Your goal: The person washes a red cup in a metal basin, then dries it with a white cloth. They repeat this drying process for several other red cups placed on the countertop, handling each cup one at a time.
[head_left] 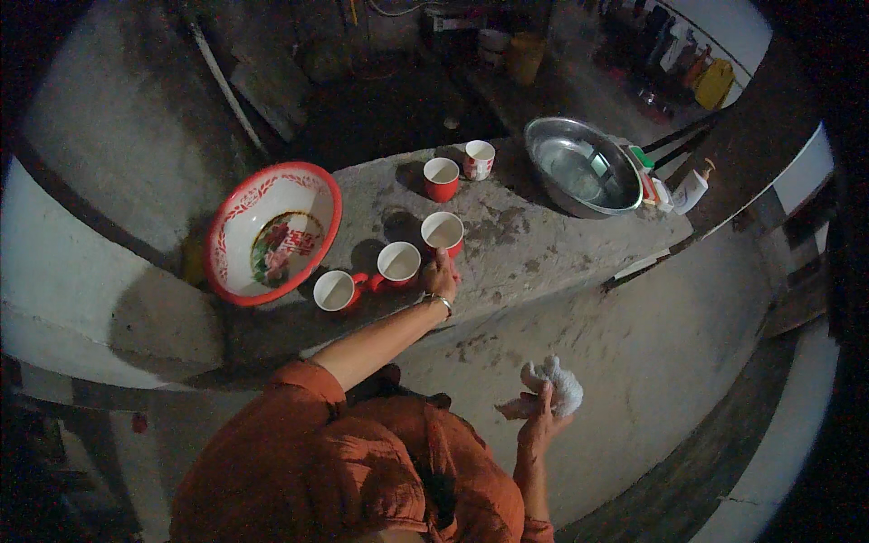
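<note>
With fingers closed at its near side, my left hand grips a red mug with a white inside, which stands on the concrete ledge. Its handle is hidden by the hand. Two similar mugs stand to the left, a middle mug and an end mug. Farther back are a red cup and a white cup with a red pattern. Away from the ledge, low on the right, my right hand is closed on a crumpled pale cloth.
A large red-rimmed enamel basin leans at the ledge's left end. On the right stands a metal basin, apparently holding water. Beside it are small boxes and a white pump bottle. Buckets stand at the back.
</note>
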Demonstrator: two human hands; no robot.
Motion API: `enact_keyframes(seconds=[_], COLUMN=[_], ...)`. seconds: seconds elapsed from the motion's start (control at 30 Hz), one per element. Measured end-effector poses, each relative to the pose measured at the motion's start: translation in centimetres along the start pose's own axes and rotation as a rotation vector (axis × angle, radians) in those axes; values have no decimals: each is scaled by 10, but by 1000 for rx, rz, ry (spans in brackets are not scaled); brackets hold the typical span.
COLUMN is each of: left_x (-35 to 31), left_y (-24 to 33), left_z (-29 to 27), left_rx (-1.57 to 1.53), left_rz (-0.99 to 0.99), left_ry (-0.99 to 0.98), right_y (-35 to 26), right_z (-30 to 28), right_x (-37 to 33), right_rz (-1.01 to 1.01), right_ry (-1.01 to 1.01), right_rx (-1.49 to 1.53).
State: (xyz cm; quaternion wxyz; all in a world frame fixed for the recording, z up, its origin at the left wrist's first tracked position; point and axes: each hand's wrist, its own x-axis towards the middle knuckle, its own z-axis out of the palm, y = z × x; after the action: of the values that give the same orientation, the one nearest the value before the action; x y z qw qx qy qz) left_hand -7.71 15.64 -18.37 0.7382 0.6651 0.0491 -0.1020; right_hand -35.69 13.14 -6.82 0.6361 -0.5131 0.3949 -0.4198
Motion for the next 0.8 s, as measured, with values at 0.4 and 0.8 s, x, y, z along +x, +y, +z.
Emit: enact_keyframes(seconds=[0.4,0.8], left_x=[6,-23], left_y=[-24,-65], left_z=[0,24], left_rx=[-60,-186], left_rz=[-60,-497], left_ry=[12,-56], right_y=[-16,-11], right_z=[1,-3], right_x=[2,12], right_rz=[-29,18], right_ry=[-22,-48], right_rx=[4,65])
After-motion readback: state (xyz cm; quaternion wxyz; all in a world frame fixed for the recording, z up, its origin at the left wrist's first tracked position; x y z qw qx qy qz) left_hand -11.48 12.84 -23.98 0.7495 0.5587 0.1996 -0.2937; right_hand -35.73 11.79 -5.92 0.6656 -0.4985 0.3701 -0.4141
